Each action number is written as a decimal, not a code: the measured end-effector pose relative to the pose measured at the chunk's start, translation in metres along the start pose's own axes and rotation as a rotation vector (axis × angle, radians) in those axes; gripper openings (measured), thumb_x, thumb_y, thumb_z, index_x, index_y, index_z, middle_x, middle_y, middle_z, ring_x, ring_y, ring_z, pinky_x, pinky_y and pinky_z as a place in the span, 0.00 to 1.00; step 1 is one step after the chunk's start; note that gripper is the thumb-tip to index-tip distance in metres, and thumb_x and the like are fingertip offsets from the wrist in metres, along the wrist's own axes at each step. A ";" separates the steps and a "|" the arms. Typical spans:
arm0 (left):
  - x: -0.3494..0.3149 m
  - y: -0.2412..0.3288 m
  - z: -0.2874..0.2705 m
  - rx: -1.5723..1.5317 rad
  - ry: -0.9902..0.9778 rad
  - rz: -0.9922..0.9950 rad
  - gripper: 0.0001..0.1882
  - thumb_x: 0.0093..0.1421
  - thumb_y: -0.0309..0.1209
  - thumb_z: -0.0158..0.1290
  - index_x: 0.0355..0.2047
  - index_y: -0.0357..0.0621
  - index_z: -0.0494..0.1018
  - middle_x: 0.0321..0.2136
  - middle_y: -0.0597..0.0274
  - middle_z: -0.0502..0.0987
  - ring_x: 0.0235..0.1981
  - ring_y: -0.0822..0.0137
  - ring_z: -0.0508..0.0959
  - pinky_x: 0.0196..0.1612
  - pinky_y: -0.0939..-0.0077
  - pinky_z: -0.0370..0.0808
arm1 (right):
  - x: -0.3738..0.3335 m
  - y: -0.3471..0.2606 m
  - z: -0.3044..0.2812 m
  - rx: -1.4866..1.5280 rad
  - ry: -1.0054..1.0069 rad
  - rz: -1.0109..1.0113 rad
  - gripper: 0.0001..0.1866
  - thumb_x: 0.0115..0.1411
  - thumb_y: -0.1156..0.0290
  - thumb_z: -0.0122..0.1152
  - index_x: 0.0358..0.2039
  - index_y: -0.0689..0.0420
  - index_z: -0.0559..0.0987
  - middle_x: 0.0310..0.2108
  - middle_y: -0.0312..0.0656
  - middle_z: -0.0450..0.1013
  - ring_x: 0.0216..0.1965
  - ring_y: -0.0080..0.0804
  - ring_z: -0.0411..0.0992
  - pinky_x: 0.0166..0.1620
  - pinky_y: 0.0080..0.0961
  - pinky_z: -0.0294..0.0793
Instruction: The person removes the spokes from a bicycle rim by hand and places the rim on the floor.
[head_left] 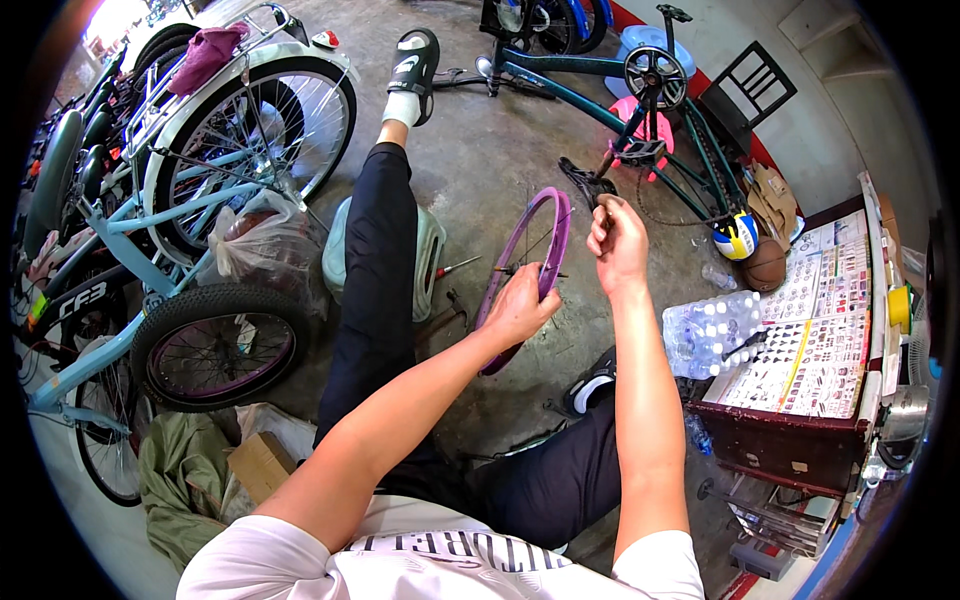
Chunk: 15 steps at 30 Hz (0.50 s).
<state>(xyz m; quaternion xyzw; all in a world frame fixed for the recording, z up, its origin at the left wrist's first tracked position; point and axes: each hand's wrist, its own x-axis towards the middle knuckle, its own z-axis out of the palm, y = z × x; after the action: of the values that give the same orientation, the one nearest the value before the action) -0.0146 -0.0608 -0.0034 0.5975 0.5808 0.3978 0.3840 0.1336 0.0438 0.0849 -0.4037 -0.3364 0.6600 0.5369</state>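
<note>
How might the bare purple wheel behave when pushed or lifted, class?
The bare purple wheel would likely roll on edge, being round. It looks stiff, showing no obvious sag in the left hand. Slim and without a tyre, it is probably light for its size.

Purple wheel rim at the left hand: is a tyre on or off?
Off: the visible stretches of the purple rim are bare, with no tyre around them.

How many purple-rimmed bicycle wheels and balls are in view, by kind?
Purple-rimmed bicycle wheels: 2 (tyreless spoked wheel in the left hand; black-tyred wheel)
Balls: 2 (yellow, blue and white ball; brown basketball)
Total: 4
</note>
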 end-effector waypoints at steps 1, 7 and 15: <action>-0.001 -0.002 0.001 -0.004 0.003 0.001 0.23 0.62 0.36 0.55 0.51 0.28 0.71 0.41 0.35 0.78 0.45 0.38 0.79 0.53 0.51 0.74 | 0.002 -0.001 -0.007 0.080 0.055 0.038 0.10 0.72 0.64 0.56 0.37 0.56 0.79 0.30 0.32 0.71 0.26 0.18 0.64 0.24 0.21 0.60; -0.001 -0.001 0.003 0.001 -0.027 0.010 0.23 0.62 0.35 0.55 0.51 0.29 0.71 0.41 0.37 0.77 0.45 0.39 0.79 0.53 0.51 0.74 | 0.021 0.003 -0.031 -0.491 0.229 0.050 0.20 0.66 0.51 0.66 0.28 0.54 0.78 0.23 0.30 0.70 0.23 0.22 0.65 0.24 0.23 0.61; -0.010 0.005 0.007 -0.008 -0.033 0.035 0.24 0.61 0.35 0.54 0.52 0.28 0.70 0.39 0.35 0.77 0.44 0.38 0.79 0.51 0.51 0.74 | 0.011 0.015 0.002 -1.404 0.075 -0.303 0.17 0.67 0.52 0.64 0.46 0.51 0.79 0.26 0.45 0.79 0.29 0.49 0.79 0.34 0.45 0.74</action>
<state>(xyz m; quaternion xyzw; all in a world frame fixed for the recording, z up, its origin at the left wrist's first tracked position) -0.0066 -0.0712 -0.0014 0.6127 0.5621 0.3968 0.3888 0.1241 0.0519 0.0706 -0.6249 -0.7152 0.1918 0.2474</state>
